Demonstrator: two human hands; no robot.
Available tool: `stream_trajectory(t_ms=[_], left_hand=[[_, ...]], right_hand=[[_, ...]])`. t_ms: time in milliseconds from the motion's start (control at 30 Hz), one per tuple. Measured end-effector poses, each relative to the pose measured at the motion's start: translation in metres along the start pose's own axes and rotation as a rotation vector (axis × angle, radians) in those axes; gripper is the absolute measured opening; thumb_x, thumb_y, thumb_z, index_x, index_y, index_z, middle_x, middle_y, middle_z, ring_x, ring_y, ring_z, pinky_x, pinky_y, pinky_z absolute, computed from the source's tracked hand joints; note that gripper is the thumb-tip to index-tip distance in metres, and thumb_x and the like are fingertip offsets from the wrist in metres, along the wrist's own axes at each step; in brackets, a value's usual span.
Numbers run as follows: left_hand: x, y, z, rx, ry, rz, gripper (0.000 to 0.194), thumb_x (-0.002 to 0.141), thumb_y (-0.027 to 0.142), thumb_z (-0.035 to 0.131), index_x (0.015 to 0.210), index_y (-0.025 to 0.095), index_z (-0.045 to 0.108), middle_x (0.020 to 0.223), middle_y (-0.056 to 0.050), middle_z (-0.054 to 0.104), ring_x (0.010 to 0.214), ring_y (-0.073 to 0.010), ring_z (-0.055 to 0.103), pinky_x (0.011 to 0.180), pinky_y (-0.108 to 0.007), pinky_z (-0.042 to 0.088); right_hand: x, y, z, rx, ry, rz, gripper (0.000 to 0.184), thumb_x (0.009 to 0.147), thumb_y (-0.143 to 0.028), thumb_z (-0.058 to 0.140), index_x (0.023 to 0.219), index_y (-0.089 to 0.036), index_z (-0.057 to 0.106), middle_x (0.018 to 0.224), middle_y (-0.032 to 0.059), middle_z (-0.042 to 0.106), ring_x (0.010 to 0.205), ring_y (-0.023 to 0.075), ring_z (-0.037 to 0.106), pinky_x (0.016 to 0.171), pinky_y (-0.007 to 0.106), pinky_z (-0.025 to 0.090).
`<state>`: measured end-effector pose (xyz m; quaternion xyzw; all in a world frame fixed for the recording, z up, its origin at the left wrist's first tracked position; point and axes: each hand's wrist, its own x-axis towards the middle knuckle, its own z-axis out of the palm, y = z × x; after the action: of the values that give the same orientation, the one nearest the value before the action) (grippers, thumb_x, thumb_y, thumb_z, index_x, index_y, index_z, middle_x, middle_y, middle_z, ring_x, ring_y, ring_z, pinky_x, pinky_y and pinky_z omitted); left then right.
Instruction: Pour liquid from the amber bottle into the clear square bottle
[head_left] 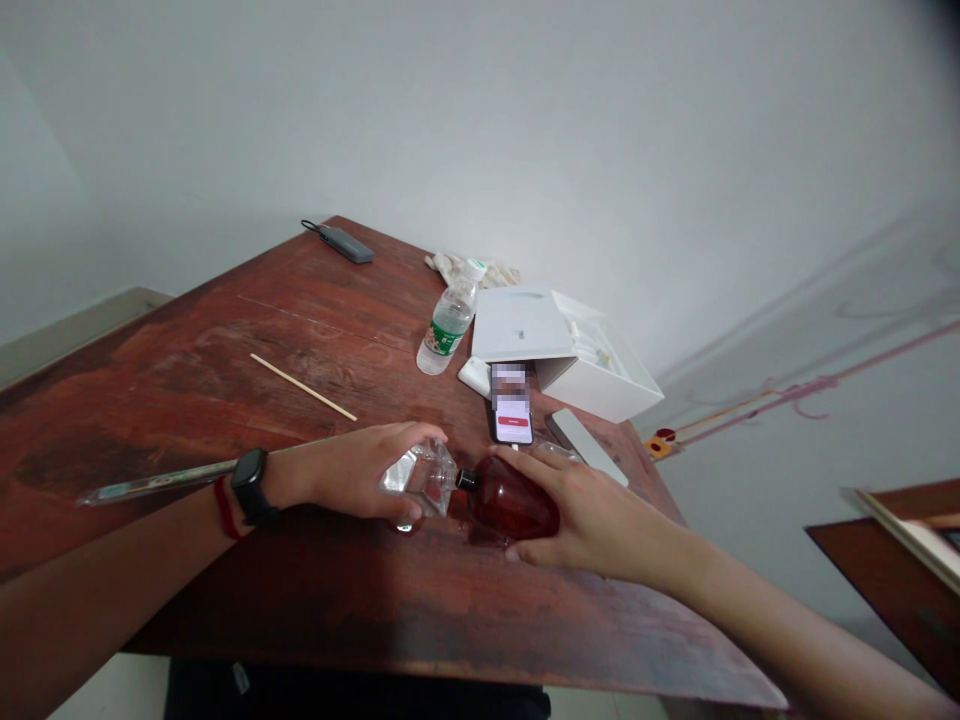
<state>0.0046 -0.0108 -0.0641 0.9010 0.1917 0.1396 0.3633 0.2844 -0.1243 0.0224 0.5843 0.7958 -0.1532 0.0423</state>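
My left hand (pixel 356 472), with a black watch and red band at the wrist, grips a clear glass (pixel 420 482) tipped on its side just above the wooden table (pixel 225 360). My right hand (pixel 592 512) holds a dark red bottle (pixel 510 503) lying nearly level, its black neck pointing at the mouth of the glass. Bottle neck and glass meet near the table's front middle.
Behind the hands lie a phone (pixel 513 415), an open white box (pixel 570 350), a grey flat slab (pixel 587 445), a plastic water bottle (pixel 448 320), a thin wooden stick (pixel 304 387), a long rod (pixel 154 484), a grey case (pixel 343 243) and cloth gloves (pixel 457 266). A wall stands close behind.
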Motion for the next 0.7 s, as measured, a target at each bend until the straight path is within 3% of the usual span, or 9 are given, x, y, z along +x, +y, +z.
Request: stream_trajectory(t_ms=[700], left_hand=[[0.0017,0.0016,-0.0014,-0.045,-0.003,-0.011,0.074,0.078,0.032,0.088,0.141,0.02,0.051,0.139,-0.012,0.067,0.127,-0.0347,0.067,0.107,-0.044,0.053]], right_hand=[[0.0001,-0.0024,-0.0018,0.017,0.0,-0.009,0.097,0.074,-0.039,0.087,0.162,-0.026,0.047,0.15,0.0147,0.065,0.124,0.0376,0.071,0.106,0.053,0.056]])
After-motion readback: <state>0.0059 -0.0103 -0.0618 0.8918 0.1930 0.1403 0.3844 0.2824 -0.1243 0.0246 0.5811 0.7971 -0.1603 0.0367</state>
